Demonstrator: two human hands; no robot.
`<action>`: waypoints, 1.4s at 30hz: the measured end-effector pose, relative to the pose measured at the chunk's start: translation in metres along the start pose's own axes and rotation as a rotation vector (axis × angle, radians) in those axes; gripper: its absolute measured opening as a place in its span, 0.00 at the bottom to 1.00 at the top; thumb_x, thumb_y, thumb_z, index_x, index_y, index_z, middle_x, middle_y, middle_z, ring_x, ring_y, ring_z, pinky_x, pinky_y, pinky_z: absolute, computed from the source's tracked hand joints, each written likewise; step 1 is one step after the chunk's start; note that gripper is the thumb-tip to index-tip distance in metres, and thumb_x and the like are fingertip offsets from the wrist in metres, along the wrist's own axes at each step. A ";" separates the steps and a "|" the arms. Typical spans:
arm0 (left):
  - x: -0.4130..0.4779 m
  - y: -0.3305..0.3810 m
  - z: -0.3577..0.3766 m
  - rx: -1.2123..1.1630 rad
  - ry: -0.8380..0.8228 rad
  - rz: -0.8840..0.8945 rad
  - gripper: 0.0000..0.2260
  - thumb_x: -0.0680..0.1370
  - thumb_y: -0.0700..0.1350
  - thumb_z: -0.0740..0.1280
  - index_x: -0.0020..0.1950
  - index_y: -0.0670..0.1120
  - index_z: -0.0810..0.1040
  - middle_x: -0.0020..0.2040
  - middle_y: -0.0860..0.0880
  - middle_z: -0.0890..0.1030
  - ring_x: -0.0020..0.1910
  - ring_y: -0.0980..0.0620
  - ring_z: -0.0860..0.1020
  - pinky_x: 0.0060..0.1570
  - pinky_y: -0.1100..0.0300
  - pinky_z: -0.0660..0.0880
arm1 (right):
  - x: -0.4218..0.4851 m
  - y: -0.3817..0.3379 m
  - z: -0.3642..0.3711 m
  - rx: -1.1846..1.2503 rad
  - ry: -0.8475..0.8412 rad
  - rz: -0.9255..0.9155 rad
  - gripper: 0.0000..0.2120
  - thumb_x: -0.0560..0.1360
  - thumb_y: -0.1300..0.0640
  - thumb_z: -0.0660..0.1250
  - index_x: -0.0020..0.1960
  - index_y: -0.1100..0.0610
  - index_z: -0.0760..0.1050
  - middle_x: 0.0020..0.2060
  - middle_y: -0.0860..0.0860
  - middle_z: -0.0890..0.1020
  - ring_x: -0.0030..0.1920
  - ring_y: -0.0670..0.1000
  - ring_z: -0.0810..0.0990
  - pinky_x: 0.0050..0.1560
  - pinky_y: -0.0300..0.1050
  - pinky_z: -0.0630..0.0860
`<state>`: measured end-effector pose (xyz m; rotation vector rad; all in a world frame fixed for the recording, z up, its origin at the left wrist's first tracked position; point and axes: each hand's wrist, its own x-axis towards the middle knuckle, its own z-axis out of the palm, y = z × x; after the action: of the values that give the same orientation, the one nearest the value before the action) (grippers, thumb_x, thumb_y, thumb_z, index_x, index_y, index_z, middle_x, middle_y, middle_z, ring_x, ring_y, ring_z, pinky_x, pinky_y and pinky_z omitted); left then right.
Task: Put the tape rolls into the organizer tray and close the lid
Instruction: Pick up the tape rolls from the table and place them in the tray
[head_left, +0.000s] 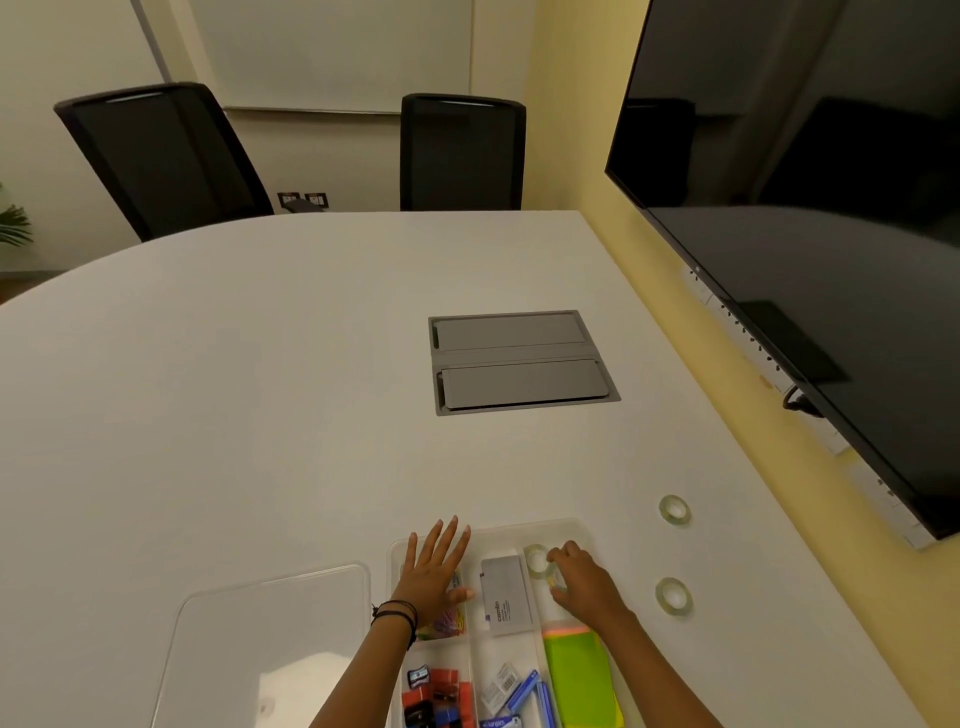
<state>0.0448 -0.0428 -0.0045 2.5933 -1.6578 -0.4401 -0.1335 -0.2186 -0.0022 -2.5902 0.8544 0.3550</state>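
A clear organizer tray (566, 526) sits at the near edge of the white table. One clear tape roll (536, 559) lies in its far right compartment. My right hand (584, 584) is over that compartment, fingers curled around a second tape roll (557, 578) that is mostly hidden. My left hand (435, 574) rests flat with fingers spread on the tray's far left compartment. Two more tape rolls lie on the table right of the tray, a far one (674, 509) and a near one (673, 596). The clear lid (270, 639) lies flat left of the tray.
The tray holds a grey box (506, 597), green sticky notes (582, 675), blue items (530, 696) and red and black sharpeners (439, 696). A grey cable hatch (519, 361) is set in the table's middle. A large dark screen (810, 218) hangs on the right wall. Two black chairs stand behind the table.
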 end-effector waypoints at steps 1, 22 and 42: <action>0.000 0.000 0.000 -0.001 -0.010 -0.005 0.66 0.56 0.74 0.68 0.76 0.43 0.34 0.76 0.42 0.31 0.75 0.44 0.30 0.71 0.46 0.29 | 0.000 0.001 0.000 0.016 0.011 -0.009 0.19 0.75 0.56 0.64 0.65 0.57 0.67 0.62 0.54 0.71 0.62 0.53 0.72 0.56 0.46 0.73; 0.002 0.004 0.003 -0.023 -0.014 0.015 0.67 0.55 0.70 0.74 0.76 0.46 0.34 0.77 0.47 0.31 0.75 0.49 0.30 0.71 0.50 0.28 | -0.052 0.122 0.008 0.308 0.183 0.479 0.31 0.76 0.64 0.64 0.74 0.55 0.56 0.75 0.64 0.54 0.74 0.63 0.55 0.72 0.54 0.60; 0.009 -0.004 0.030 -0.128 -0.078 0.008 0.47 0.77 0.60 0.60 0.47 0.71 0.12 0.72 0.59 0.27 0.50 0.72 0.12 0.73 0.41 0.34 | -0.059 0.099 0.015 0.577 0.283 0.372 0.21 0.68 0.70 0.71 0.61 0.63 0.74 0.55 0.62 0.75 0.56 0.60 0.76 0.54 0.44 0.71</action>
<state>0.0441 -0.0453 -0.0364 2.5073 -1.6037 -0.6335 -0.2423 -0.2545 -0.0230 -1.9647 1.3154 -0.1539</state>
